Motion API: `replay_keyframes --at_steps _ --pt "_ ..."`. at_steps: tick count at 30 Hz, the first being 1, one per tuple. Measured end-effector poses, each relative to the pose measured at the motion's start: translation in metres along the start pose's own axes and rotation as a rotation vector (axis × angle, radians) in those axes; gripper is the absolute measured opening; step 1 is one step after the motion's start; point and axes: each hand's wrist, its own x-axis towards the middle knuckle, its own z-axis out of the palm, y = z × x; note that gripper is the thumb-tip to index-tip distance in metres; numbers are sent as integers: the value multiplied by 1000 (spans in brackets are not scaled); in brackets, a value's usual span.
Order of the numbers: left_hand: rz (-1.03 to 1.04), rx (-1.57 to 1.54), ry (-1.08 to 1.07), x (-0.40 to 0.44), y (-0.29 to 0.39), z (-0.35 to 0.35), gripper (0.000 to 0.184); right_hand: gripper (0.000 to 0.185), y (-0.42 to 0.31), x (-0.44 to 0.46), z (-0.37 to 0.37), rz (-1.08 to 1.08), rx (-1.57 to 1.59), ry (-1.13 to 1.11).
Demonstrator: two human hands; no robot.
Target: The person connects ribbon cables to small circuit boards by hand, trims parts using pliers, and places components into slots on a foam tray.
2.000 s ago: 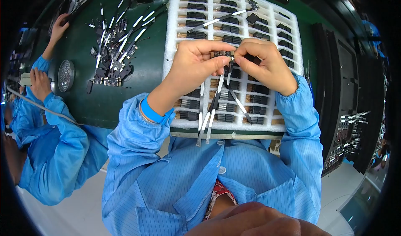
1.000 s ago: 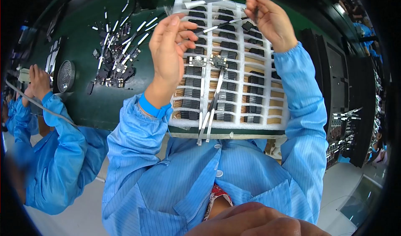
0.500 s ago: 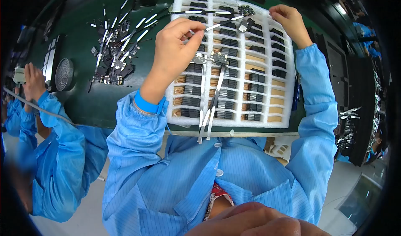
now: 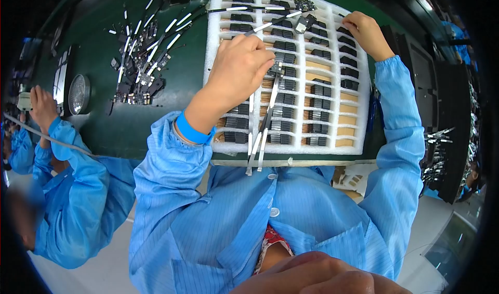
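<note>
A white foam tray [image 4: 213, 44] holds rows of black rectangular parts, several with brown strips beside them. My left hand [image 4: 241, 65] is over its left-middle columns, thumb and fingers pressed together beside a small circuit board [image 4: 278, 69]. Whatever is in that pinch is hidden. Black-and-silver flat cables [image 4: 270, 107] run from there past the tray's near edge. At the far right edge, my right hand [image 4: 368, 36] has its fingertips together; I cannot make out anything between them. Another board with a cable [image 4: 305, 4] and a small black module [image 4: 304, 23] lie across the far rows.
A pile of cabled circuit boards [image 4: 140, 68] lies on the green table [image 4: 192, 96] left of the tray. Beyond it are a round metal dish [image 4: 79, 94] and a co-worker's hand [image 4: 44, 107]. Black racks [image 4: 447, 133] stand on the right.
My left hand has moved nearer and to the right, from a cable end down to the circuit boards, covering one. My right hand has shifted slightly along the tray's right side. The view has shifted a little.
</note>
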Motion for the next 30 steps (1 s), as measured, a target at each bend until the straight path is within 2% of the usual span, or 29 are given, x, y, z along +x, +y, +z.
replay_keyframes --at_steps 3,9,12,16,19,22,30 --pt "1 73 -32 -1 3 3 11 13 6 7 4 32 -9 85" --pt "25 98 -93 -1 6 0 13 16 20 23 15 42 -30 -10" --pt "18 46 -84 0 5 0 13 15 32 26 15 169 198 -18" --pt "-6 -19 -113 1 5 -2 12 16 32 31 7 99 120 -159" --pt "1 -19 -128 1 7 -4 10 15 25 35 10 23 -82 -178" --pt "13 -16 -121 0 5 -5 8 14 18 38 1 20 -53 -232" --pt "-25 -64 -115 -2 3 -4 12 12 14 26 3 -100 -100 -80"
